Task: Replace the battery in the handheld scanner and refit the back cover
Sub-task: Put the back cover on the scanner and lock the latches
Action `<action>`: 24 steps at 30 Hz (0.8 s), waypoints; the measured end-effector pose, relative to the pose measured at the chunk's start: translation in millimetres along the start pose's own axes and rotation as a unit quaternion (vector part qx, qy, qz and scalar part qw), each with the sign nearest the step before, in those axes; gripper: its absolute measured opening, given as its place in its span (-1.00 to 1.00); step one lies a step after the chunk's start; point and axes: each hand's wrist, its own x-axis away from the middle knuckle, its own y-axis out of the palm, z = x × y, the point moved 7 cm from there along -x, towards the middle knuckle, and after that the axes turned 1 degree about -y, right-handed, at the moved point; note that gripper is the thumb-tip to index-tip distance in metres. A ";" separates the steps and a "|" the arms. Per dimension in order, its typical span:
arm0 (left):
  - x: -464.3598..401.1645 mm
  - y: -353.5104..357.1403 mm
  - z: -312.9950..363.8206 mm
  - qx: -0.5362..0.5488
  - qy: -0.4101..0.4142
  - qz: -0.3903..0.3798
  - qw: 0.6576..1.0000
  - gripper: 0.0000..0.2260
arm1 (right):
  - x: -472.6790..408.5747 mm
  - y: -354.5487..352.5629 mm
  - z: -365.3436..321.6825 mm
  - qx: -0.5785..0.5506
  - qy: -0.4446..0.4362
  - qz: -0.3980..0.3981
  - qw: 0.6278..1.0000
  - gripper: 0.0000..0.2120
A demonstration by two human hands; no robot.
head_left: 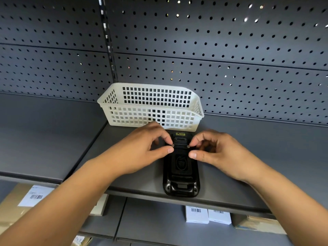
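The scanner [181,167] lies face down on a grey shelf [134,176], its long axis running away from the person, its near end close to the shelf's front edge. Its far end sits just before a white basket [150,107] that stands against a perforated back panel [230,50].

The back cover [181,163] is on the scanner body. Two small round metal fasteners show at its upper corners: the left one [172,145], the right one [188,146].

Left hand [147,148]: palm down, at the scanner's left side. Forefinger and thumb are curled toward each other with a narrow gap; the forefinger tip touches the left fastener, the thumb tip rests at the cover's left edge just below it. The remaining fingers are curled under.

Right hand [214,150]: mirrors the left at the right side. The forefinger tip is on the right fastener, the thumb tip at the cover's right edge below it, a narrow gap between them. Neither hand lifts the scanner; whether either fastener is actually pinched cannot be told.

Labelled boxes [207,213] sit on the lower shelf.
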 end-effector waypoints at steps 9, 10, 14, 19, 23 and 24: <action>6.6 2.6 -0.4 0.044 -0.041 0.063 0.996 -0.91 | 5.8 0.1 1.0 -0.008 0.033 0.039 0.999 -0.82; 6.9 1.3 0.8 0.035 -0.036 0.064 0.997 -0.91 | 6.5 -0.3 -1.0 0.000 0.030 0.041 0.999 -0.82; 16.2 -1.6 16.9 -0.026 0.037 0.079 0.996 -0.87 | 19.8 -1.2 -22.3 0.122 -0.066 0.092 0.986 -0.86; 30.7 6.4 22.0 -0.050 0.057 0.076 0.994 -0.79 | 36.1 8.9 -32.8 0.193 -0.122 0.090 0.969 -0.80; 34.4 7.6 19.6 -0.060 0.037 0.077 0.995 -0.73 | 40.6 12.8 -33.9 0.198 -0.109 0.101 0.969 -0.77; 34.7 6.8 19.8 -0.061 0.041 0.080 0.994 -0.72 | 41.5 12.9 -34.4 0.201 -0.106 0.099 0.969 -0.77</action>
